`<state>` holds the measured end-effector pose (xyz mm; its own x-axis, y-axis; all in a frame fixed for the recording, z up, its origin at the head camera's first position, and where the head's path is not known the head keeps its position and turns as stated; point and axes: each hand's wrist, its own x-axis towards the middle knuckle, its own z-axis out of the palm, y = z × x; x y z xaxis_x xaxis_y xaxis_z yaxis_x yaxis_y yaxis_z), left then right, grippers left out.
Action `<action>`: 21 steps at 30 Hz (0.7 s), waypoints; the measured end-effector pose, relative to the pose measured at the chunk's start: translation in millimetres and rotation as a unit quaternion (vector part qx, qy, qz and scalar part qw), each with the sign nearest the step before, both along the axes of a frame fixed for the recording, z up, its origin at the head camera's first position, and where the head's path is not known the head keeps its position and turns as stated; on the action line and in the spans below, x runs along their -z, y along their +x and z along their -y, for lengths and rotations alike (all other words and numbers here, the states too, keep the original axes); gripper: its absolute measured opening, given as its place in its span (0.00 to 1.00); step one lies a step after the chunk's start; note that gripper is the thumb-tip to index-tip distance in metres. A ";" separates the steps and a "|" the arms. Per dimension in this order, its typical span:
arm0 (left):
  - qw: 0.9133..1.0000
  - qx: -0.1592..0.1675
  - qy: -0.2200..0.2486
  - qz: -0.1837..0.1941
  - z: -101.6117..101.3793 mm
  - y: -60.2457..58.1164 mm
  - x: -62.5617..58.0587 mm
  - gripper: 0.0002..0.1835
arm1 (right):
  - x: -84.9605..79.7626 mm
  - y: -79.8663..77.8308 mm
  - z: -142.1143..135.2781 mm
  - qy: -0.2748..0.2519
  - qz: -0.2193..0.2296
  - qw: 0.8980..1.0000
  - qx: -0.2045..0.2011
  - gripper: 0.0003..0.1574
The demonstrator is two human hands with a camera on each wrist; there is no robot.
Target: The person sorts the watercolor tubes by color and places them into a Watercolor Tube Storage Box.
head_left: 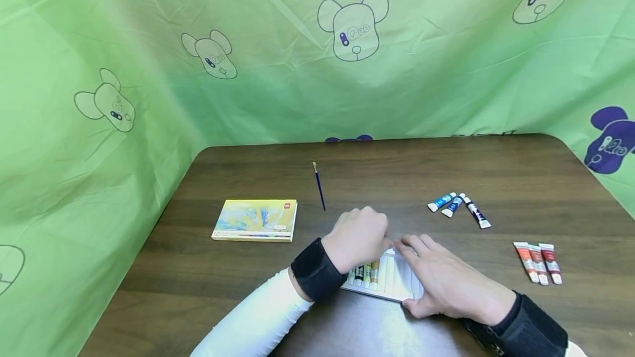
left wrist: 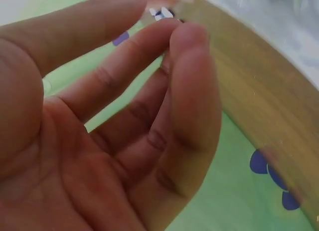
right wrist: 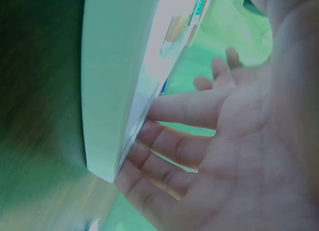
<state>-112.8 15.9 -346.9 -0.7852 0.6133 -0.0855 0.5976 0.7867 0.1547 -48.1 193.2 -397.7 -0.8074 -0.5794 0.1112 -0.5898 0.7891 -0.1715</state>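
A white plastic tray [head_left: 397,293] with ridged slots lies on the table between my hands. Several small paint tubes [head_left: 367,273], one ochre and one black among them, fill slots at its left. My left hand [head_left: 358,238] arches over the tray's far left part with bent fingers; its own camera shows no thing in the palm, but what its fingertips touch is unclear. My right hand [head_left: 441,277] holds the tray's right end, thumb at the near corner and fingers at the far side. In the right wrist view its fingers [right wrist: 184,111] lie along the tray's edge [right wrist: 114,86].
A yellow paint box [head_left: 255,221] lies on the left, and a thin paintbrush [head_left: 319,187] behind my left hand. Blue tubes [head_left: 452,204] and a dark tube [head_left: 477,213] lie at back right. Three red-toned tubes [head_left: 538,263] lie farther right. Green cloth [head_left: 278,92] hangs behind the table.
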 end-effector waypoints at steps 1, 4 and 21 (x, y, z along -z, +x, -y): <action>1.000 0.010 0.005 0.001 -1.7 -4.2 -1.4 0.09 | -0.2 0.1 -0.6 0.004 0.006 1.000 0.003 0.60; 0.999 0.044 0.024 0.013 -9.1 -17.4 -2.7 0.06 | 0.3 0.5 -1.6 0.014 0.012 1.000 0.004 0.61; 0.970 0.236 -0.030 -0.054 -78.1 -90.5 27.8 0.15 | -3.1 0.6 2.2 0.030 0.058 0.998 0.025 0.60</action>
